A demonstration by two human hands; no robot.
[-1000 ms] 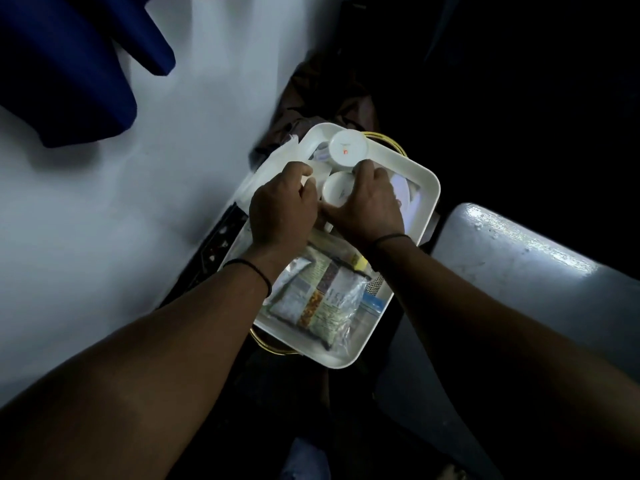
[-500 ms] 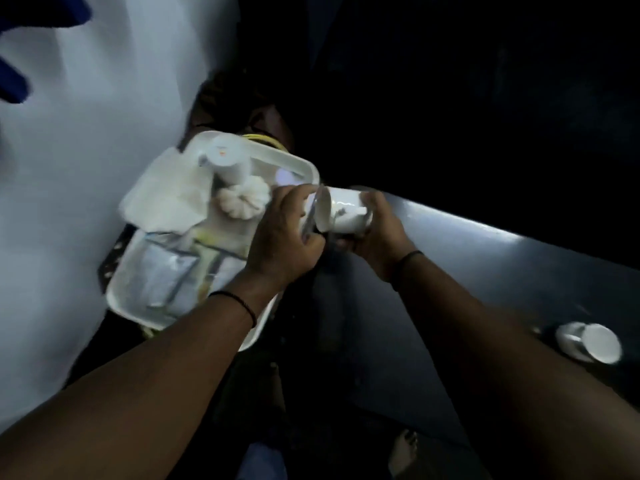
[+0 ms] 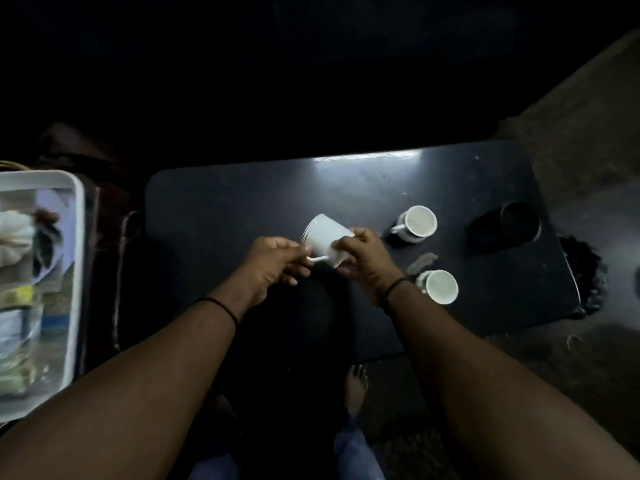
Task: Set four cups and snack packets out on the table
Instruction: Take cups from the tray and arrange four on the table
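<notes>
The white cup hung tilted above the dark bench, base up and away, mouth toward the right hand, which gripped its rim end. The left hand pinched the handle. Two cups stood upright to the right; the tray sat well left.

1. The white cup, lifted off the tray a second ago, is now held tilted above the table.
2. Both hands, left hand and right hand, have moved from the tray to over the table.
</notes>
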